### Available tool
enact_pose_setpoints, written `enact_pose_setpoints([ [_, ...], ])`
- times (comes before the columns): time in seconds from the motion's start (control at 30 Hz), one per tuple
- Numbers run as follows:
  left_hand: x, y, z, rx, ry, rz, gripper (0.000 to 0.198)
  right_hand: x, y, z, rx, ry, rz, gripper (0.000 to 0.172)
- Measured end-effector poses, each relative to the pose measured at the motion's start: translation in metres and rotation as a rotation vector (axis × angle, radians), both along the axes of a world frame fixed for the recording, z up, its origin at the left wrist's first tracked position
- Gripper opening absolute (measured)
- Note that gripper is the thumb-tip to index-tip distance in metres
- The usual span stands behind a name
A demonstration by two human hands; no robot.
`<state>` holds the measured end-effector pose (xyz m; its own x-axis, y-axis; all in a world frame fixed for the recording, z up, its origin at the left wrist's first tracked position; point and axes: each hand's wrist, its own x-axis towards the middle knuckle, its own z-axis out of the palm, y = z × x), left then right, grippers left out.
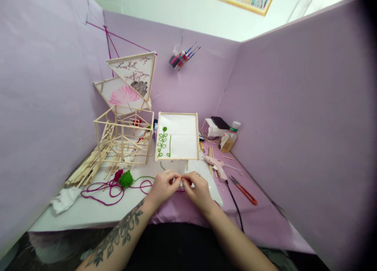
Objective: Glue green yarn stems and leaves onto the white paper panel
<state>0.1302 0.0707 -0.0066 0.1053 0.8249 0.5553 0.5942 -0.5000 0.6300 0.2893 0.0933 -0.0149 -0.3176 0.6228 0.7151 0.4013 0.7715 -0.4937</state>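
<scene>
Lilac panels (194, 94) enclose a desk (94, 216) on three sides. Left hand (167, 184) and right hand (198, 187) meet at the near edge, each with thumb and forefinger pinched together; anything between the tips is too small to identify. Just beyond them is a wooden-framed white sheet (183, 143), bearing a green yarn design (164, 143) at its left side. From a green yarn ball (126, 179), a strand runs toward the left hand. Right of the hands: glue gun (217, 167) and orange-handled snips (244, 190).
</scene>
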Motion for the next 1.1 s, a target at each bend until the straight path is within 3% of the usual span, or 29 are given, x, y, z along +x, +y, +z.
enact_pose_setpoints([
  [0.33, 0.001, -0.001, -0.001, 0.013, 0.017, 0.010, 0.014, -0.001, 0.004, -0.001, -0.016, -0.012, -0.006, 0.011],
  [0.57, -0.001, -0.004, 0.002, 0.143, -0.092, 0.038, 0.014, 0.002, 0.011, 0.031, -0.008, -0.054, 0.019, 0.011],
  [0.77, -0.003, -0.003, -0.002, 0.148, -0.049, 0.156, 0.015, -0.016, 0.044, 0.067, 0.084, -0.188, -0.006, 0.012],
  [0.9, -0.003, -0.002, -0.007, 0.093, 0.028, 0.191, 0.016, -0.037, 0.062, 0.075, 0.117, -0.297, -0.087, 0.013],
  [1.1, -0.006, 0.001, -0.010, -0.046, 0.041, 0.287, 0.017, -0.048, 0.066, 0.077, 0.054, -0.413, -0.141, 0.013],
])
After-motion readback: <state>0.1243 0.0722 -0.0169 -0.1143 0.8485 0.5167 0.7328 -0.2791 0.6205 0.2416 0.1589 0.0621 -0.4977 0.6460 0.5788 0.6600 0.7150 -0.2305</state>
